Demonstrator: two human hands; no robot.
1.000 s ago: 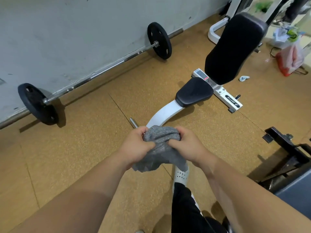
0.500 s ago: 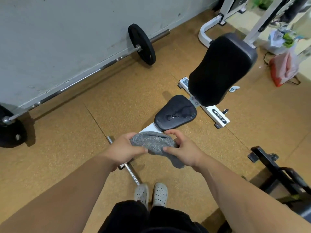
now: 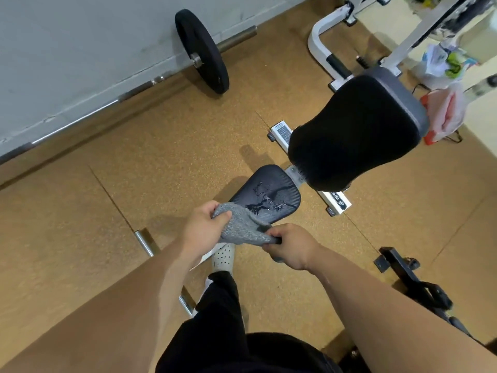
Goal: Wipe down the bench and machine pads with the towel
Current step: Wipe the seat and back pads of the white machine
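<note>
The person stands over the small seat pad [image 3: 266,195], which carries wet streaks at center frame. The left hand [image 3: 200,227] and right hand [image 3: 291,244] each pinch an end of the gray towel [image 3: 243,228], stretched just at the pad's 6 o'clock edge. Wiping likely begins next: lower the towel onto the wet patch. The back pad [image 3: 355,133] sits at 1 o'clock. A frame label [image 3: 338,201] is unreadable.

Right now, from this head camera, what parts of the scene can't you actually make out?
- Seat pad: its near edge is hidden behind the towel stretched between the left hand and right hand.
- Barbell: its left end is cut off by the picture's edge.
- Labels on the white frame: too small to read.
- Bags at far right: blurred, contents unclear.
- Black equipment, lower right: partly behind the right arm.
</note>
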